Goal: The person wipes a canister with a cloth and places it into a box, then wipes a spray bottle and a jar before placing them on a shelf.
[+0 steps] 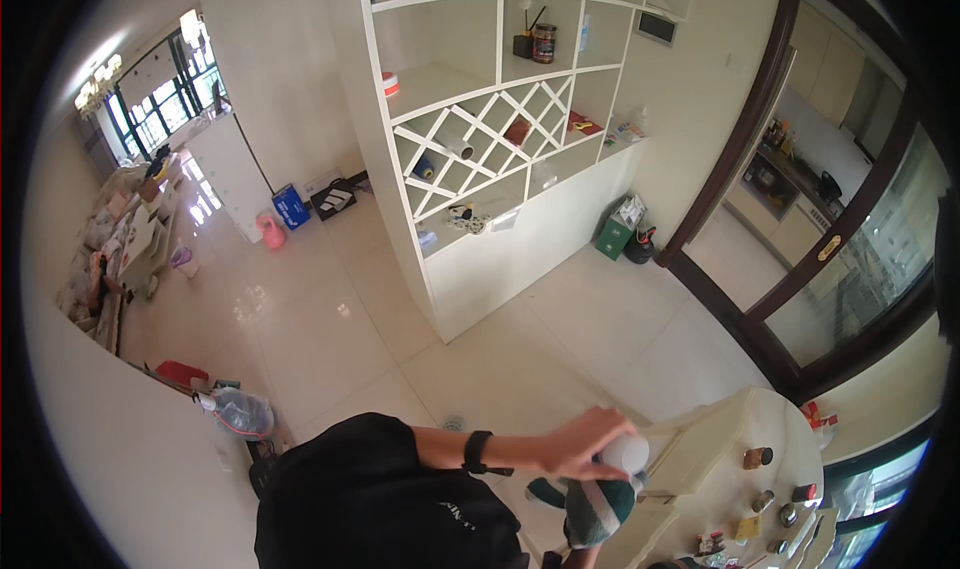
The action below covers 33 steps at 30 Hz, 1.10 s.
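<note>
My left hand (585, 447), with a black band on its wrist, comes in from the left and curls its fingers round a white round-topped thing (627, 454), perhaps a cup or a capped container. Directly below it is a green-and-white striped, cloth-like thing (592, 514), touching or close to the white one. A bit of my right hand or wrist (582, 557) shows under the striped thing; its fingers are hidden. Both hands are beside the near left side of a cream table (735, 424).
On the table stand a brown jar (758, 457), a red-lidded jar (804, 493) and several other small jars. Ahead is a white shelf unit (440, 299); a dark-framed sliding door (770, 344) is on the right. A large clear bottle (243, 412) stands at the left.
</note>
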{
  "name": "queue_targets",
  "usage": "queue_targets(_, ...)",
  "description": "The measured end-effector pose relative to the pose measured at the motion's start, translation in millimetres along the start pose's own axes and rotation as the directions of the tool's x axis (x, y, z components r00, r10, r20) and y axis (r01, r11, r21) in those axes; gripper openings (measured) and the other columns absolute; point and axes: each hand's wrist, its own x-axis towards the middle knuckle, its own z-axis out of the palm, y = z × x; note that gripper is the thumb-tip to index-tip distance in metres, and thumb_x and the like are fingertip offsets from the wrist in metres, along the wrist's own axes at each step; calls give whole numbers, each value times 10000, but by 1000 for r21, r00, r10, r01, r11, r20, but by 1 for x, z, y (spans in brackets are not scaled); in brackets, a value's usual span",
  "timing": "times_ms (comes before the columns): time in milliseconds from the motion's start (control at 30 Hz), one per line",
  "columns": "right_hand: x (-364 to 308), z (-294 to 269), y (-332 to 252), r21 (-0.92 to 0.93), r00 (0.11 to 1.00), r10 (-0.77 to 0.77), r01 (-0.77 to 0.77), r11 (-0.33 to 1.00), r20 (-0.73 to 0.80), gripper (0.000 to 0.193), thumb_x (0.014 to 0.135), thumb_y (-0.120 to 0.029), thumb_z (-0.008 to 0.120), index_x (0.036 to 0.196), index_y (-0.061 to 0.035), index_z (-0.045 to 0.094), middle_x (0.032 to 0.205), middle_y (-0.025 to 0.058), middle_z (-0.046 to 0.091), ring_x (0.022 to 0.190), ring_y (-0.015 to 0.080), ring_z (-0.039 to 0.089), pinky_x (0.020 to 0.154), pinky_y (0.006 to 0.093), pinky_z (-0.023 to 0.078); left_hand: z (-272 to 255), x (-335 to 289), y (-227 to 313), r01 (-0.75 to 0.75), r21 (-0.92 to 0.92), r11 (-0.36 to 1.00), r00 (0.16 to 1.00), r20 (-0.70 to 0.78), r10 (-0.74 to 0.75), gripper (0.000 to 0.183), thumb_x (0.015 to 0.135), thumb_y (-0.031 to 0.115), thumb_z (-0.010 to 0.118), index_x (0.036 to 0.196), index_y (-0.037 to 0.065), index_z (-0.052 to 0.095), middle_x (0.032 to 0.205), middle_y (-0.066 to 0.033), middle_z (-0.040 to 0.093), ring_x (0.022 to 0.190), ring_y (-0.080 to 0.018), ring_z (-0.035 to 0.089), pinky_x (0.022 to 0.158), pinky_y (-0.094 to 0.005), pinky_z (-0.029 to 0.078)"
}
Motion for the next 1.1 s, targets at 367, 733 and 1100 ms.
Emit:
queue_targets(367,188,126,-23,871,642,766,-352,343,-42,547,949,-449,224,1139,-84,585,1047,121,647,973,295,601,854,435,483,-208,-58,-129,464,-800,381,820,224,-527,831,857,459,624,1454,44,221,1105,-116,583,1013,-157,548,884,-278,416)
queue_targets(733,379,114,-87,-548,808,316,10,837,497,351,786,-146,570,1116,-29,591,926,204,652,912,346,634,792,397,493,-215,-52,-225,639,-689,342,667,276,-692,677,903,400,572,1425,40,333,1244,-143,526,1041,-177,526,877,-275,412)
queue_targets(1100,524,8,-66,163,822,-246,188,969,514,415,719,-27,585,1133,-25,551,991,192,585,985,343,565,858,394,456,-195,73,-317,408,-900,155,552,107,-827,451,941,401,474,1010,-18,627,879,-73,640,814,-149,603,735,-275,486)
